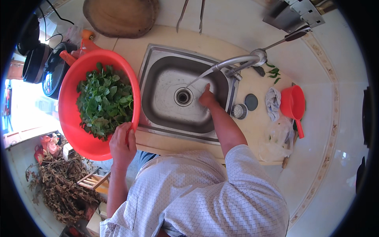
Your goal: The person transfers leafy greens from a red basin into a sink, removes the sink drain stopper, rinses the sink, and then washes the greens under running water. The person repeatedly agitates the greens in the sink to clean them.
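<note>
My left hand [123, 145] grips the near-right rim of a wide red plastic basin [69, 115], thumb and fingers on either side of the edge. A heap of green leafy vegetables [103, 100] fills much of the basin. Inside the stainless steel sink [160, 77], my right hand [208, 98] reaches in from the right, one finger extended and nothing visible in it. Water runs from the curved faucet [237, 60] toward the drain [183, 96], left of that hand. The undersides of its curled fingers are hidden.
Right of the sink are a small tin with white contents [239, 111], a dark lid [251, 102], a cloth [272, 102], a red dipper [291, 100], green chillies [274, 71] and a plastic bag [278, 140]. A wooden board [121, 16] stands behind; dried plants [65, 177] lie lower left.
</note>
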